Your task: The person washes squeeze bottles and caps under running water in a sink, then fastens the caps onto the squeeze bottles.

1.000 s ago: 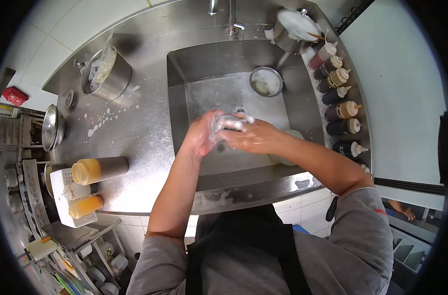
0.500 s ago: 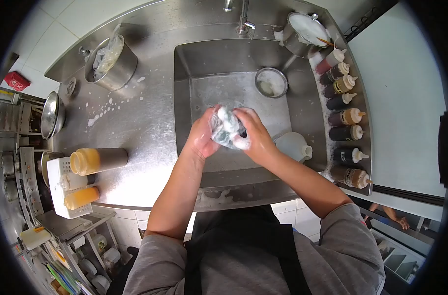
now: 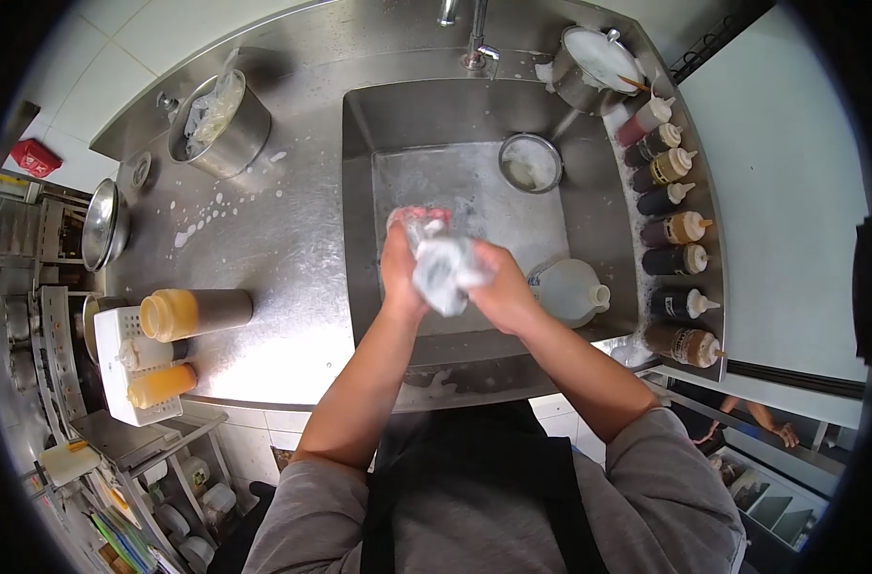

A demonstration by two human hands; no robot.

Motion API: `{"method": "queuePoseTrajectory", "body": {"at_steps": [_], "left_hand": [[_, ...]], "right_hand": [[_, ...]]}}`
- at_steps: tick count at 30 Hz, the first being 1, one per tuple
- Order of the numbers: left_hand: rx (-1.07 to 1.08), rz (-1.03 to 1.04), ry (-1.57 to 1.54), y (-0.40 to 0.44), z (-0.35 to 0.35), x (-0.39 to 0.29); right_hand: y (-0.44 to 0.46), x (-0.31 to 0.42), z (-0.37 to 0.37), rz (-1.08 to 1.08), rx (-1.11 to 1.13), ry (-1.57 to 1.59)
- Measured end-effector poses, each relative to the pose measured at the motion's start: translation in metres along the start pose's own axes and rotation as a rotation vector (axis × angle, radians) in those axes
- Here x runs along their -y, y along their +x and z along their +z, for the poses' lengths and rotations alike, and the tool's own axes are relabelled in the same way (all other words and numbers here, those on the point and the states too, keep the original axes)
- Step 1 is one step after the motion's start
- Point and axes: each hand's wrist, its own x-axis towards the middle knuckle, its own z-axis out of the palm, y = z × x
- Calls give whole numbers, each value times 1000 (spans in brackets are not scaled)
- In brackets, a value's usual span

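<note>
Over the steel sink (image 3: 474, 325), a soapy, crumpled whitish-grey item (image 3: 443, 273), blurred and perhaps a cloth or scourer, is between both hands. My left hand (image 3: 402, 256) is closed around its left side, with foam on the fingers. My right hand (image 3: 500, 285) grips the right side, its fingers partly hidden and smeared by motion. Right of my right hand, a translucent plastic jug (image 3: 568, 292) lies on its side in the sink. Farther back in the sink stands a small round metal bowl (image 3: 530, 163) with sudsy liquid.
Sauce bottles (image 3: 678, 228) line the right ledge, below a foamy pot (image 3: 589, 72). A faucet (image 3: 476, 48) rises behind the sink. At left are a pot of plastic bags (image 3: 221, 124), metal bowls (image 3: 101, 225) and a white basket (image 3: 120, 373) with bottles. Another person's hand (image 3: 786, 434) shows at lower right.
Both hands have shifted and turned the soapy item, which now sits lower and nearer my body. The jug, partly covered by my right arm a second ago, is in fuller view.
</note>
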Motion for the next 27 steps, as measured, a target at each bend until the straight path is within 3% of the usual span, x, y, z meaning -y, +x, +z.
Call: {"method": "queuePoseTrajectory", "body": {"at_steps": [1,2,3,4,6,8,10,12,13,14,16,18,19,21,24,25,26,27], "left_hand": [[-62,-194,-130,-2,5,-11],[-64,-195,-128,-2,3,-14],[4,-281,-299,-3,1,-15],[73,-367,-474,-3,0,-17],[189,-415,-533,-3,1,-17],[39,-392,-355,-6,16,-11],[55,-334,-371,-6,15,-2],[-68,-166,-312,1,-4,7],[-157,-204,-297,2,-5,5],[-156,-206,-294,1,-5,5],[-50,-226,-411,-4,-3,2],[-118,-241,-344,-2,11,-6],[-188,-229,-249,-3,19,-10],[-262,-213,-159,-2,23,-10],[-310,-347,-127,0,18,-7],[-268,-375,-155,-3,16,-6],[-226,-403,-183,-4,14,-4],[-228,-402,-186,-5,10,-3]], "right_hand": [[-5,4,-4,-205,69,-238],[-9,7,-9,-410,135,-474],[-3,11,-16,-527,82,-519],[4,9,-24,-525,75,-520],[17,-2,-39,-635,-215,-549],[10,1,-18,-671,-204,-580],[1,-4,1,-735,-178,-901],[-6,-4,9,-672,-136,-830],[-9,-6,12,-659,-46,-775],[-10,-6,13,-646,43,-718],[0,-5,-4,-720,1,-665],[15,-9,-24,42,-257,276],[13,-2,-35,42,-254,273],[8,11,-51,176,-193,690],[8,6,-41,179,-252,482],[0,8,-27,15,-299,272],[2,5,-29,17,-297,269],[5,-1,-34,-375,-267,-200]]}}
